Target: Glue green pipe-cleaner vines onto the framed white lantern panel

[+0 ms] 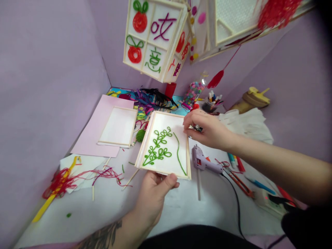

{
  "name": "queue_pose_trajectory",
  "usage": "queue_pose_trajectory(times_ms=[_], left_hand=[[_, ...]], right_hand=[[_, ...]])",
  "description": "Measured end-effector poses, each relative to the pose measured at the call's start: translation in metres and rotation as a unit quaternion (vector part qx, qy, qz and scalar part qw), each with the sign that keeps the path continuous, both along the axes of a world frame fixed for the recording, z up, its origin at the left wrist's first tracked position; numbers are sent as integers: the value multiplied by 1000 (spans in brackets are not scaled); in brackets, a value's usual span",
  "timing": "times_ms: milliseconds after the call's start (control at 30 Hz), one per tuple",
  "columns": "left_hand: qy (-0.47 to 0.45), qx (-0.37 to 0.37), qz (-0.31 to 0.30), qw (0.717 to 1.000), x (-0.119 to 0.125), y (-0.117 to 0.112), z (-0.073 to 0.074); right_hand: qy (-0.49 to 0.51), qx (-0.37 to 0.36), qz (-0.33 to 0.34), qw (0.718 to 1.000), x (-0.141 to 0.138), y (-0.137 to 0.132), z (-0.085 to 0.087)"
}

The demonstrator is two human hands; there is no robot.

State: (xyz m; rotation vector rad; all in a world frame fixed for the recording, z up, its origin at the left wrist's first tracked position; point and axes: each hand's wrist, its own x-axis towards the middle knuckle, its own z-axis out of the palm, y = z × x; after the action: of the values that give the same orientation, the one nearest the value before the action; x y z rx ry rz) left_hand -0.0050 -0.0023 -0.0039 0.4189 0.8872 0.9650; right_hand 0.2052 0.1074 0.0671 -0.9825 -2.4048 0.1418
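Observation:
My left hand (155, 193) grips the bottom edge of a white framed panel (158, 122), thumb in front and fingers behind. The panel has pale wooden strips along its sides and is held tilted above the table. Green yarn (157, 148) forms a leafy branch on it, and a separate green strand (178, 152) curves down the right part. At the panel's upper right edge is my right hand (199, 126), its fingers bent and thumb close to them. Whatever may be between those fingertips is too small to make out.
A lilac glue gun (204, 162) lies right of the panel, its black cord trailing forward. Another white framed panel (119, 126) rests on pink card (88, 135). Red yarn (58, 183) is tangled at left. A decorated lantern (155, 38) hangs above. Scissors (240, 183) lie at right.

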Motion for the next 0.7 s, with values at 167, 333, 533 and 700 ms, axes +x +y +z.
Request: queue_pose_trajectory(times_ms=[167,333,533,700], left_hand=[[-1,5,-5,1000,0,0,1],[4,-5,-6,1000,0,2,4],[6,-7,-5,1000,0,1,4],[2,-4,-4,1000,0,-1,2]], right_hand=[[-12,-43,-16,999,-3,0,-6],[-24,-78,-27,996,-7,-1,-8],[-27,-71,-5,997,-9,1,-11],[-84,-1,59,995,-6,9,-12]])
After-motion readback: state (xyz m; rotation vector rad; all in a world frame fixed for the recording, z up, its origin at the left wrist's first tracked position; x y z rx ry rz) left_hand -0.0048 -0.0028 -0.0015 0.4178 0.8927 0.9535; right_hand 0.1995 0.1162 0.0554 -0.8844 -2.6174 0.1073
